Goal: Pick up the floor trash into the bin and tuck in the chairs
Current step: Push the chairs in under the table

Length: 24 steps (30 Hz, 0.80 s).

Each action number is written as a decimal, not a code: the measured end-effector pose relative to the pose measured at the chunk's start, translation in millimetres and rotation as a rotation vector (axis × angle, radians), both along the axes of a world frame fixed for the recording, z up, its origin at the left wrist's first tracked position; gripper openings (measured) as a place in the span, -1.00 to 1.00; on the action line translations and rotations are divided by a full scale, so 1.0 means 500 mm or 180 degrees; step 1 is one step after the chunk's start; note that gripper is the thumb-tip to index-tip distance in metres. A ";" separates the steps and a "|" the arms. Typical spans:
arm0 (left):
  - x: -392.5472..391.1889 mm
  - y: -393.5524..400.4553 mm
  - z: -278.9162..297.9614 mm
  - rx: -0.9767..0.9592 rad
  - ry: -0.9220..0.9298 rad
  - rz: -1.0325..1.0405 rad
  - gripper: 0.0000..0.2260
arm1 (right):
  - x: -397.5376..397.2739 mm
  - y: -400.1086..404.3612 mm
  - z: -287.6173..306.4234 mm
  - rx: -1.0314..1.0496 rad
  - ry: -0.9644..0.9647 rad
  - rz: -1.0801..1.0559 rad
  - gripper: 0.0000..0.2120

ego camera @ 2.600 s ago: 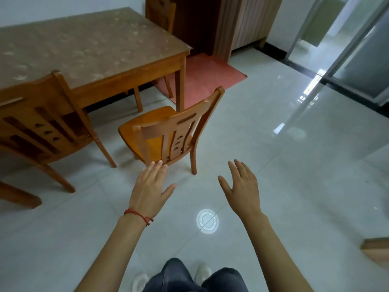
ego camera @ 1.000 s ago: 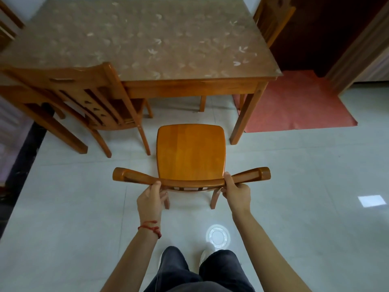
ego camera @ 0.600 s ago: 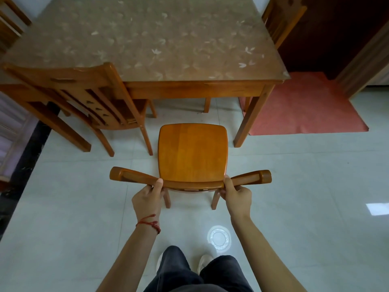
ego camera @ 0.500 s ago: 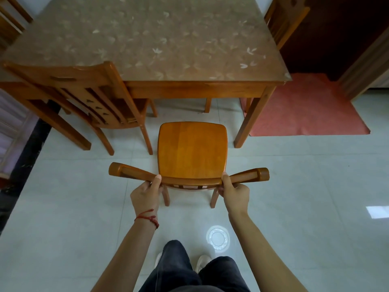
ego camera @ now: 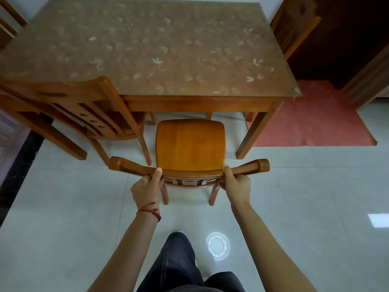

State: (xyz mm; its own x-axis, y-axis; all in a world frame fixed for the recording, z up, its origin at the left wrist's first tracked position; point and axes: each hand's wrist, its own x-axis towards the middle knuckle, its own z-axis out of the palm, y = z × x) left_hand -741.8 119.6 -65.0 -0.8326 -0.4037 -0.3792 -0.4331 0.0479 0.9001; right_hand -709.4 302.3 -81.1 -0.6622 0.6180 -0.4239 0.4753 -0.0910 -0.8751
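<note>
At the centre of the frame stands an orange-brown wooden chair (ego camera: 190,144), its seat front just short of the edge of the wooden table with a leaf-patterned glass top (ego camera: 147,49). The left hand (ego camera: 146,189), a red cord at its wrist, and the right hand (ego camera: 236,186) each grip its curved top rail, thumbs on top. A second wooden chair (ego camera: 84,110) stands at left, partly under the table.

You see four orange-brown wooden chairs (ego camera: 190,144) (ego camera: 80,110) (ego camera: 294,28) (ego camera: 8,24). There is one rectangular wooden table with a leaf-patterned cover (ego camera: 147,49). One red rectangular floor mat (ego camera: 311,123) lies by it.
</note>
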 end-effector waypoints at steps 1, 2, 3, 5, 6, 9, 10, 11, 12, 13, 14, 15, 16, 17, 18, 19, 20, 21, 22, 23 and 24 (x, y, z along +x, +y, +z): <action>-0.023 0.003 -0.002 0.0031 -0.0004 0.0028 -0.74 | -0.023 0.003 -0.002 -0.0004 0.0000 -0.0005 -0.64; -0.043 0.006 -0.003 0.0071 0.0001 0.0044 -0.74 | -0.045 0.006 -0.002 -0.0003 -0.0011 -0.0011 -0.63; -0.061 0.008 0.000 0.0104 -0.0014 0.0046 -0.74 | -0.065 0.009 0.002 -0.0003 -0.0032 -0.0029 -0.63; -0.095 0.013 -0.003 0.0238 -0.0055 0.0075 -0.74 | -0.103 0.016 0.003 0.0000 -0.0078 -0.0024 -0.64; -0.104 0.016 -0.003 0.0308 -0.0060 0.0089 -0.75 | -0.116 0.020 0.003 0.0021 -0.0092 0.0005 -0.66; -0.153 0.022 0.002 0.0322 -0.0056 0.0125 -0.74 | -0.172 0.024 0.013 0.0026 -0.0087 0.0128 -0.71; -0.191 0.023 0.003 0.0332 -0.0066 0.0188 -0.74 | -0.210 0.024 0.017 0.0054 -0.0129 0.0151 -0.71; -0.194 0.028 0.010 0.0347 -0.0047 0.0165 -0.74 | -0.211 0.026 0.023 0.0054 -0.0115 0.0142 -0.72; -0.201 0.032 0.013 0.0338 -0.0034 0.0142 -0.74 | -0.217 0.028 0.026 0.0059 -0.0088 0.0141 -0.72; -0.213 0.035 0.013 0.0327 -0.0032 0.0145 -0.75 | -0.230 0.031 0.027 0.0066 -0.0065 0.0152 -0.72; -0.229 0.038 0.011 0.0327 -0.0026 0.0177 -0.75 | -0.248 0.034 0.026 0.0070 -0.0052 0.0164 -0.71; -0.244 0.043 0.011 0.0330 -0.0035 0.0202 -0.76 | -0.265 0.039 0.025 0.0077 -0.0059 0.0183 -0.70; -0.258 0.047 0.010 0.0349 -0.0042 0.0231 -0.76 | -0.281 0.043 0.024 0.0097 -0.0071 0.0209 -0.70; -0.273 0.050 0.009 0.0361 -0.0044 0.0270 -0.76 | -0.298 0.047 0.025 0.0144 -0.0078 0.0236 -0.69; -0.288 0.055 0.009 0.0361 -0.0032 0.0306 -0.76 | -0.316 0.051 0.027 0.0168 -0.0057 0.0260 -0.69; -0.304 0.061 0.010 0.0357 -0.0022 0.0328 -0.76 | -0.335 0.056 0.027 0.0167 -0.0032 0.0281 -0.69; -0.319 0.068 0.009 0.0356 -0.0011 0.0354 -0.76 | -0.353 0.062 0.026 0.0155 -0.0023 0.0305 -0.69; -0.331 0.074 0.007 0.0336 -0.0013 0.0391 -0.76 | -0.367 0.068 0.025 0.0134 -0.0040 0.0336 -0.69; -0.343 0.078 0.005 0.0320 -0.0012 0.0426 -0.76 | -0.380 0.073 0.025 0.0090 -0.0043 0.0356 -0.68; -0.356 0.083 0.004 0.0312 -0.0002 0.0452 -0.76 | -0.394 0.079 0.025 0.0035 -0.0037 0.0378 -0.68; -0.368 0.088 0.003 0.0310 0.0005 0.0469 -0.76 | -0.408 0.085 0.026 -0.0002 -0.0033 0.0404 -0.67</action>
State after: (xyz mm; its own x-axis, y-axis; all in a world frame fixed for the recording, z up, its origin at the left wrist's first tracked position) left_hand -925.8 163.4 -63.7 -0.7677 -0.4829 -0.4212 -0.4276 -0.1034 0.8980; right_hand -913.6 345.0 -68.0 -0.7307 0.5292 -0.4314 0.4920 -0.0300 -0.8701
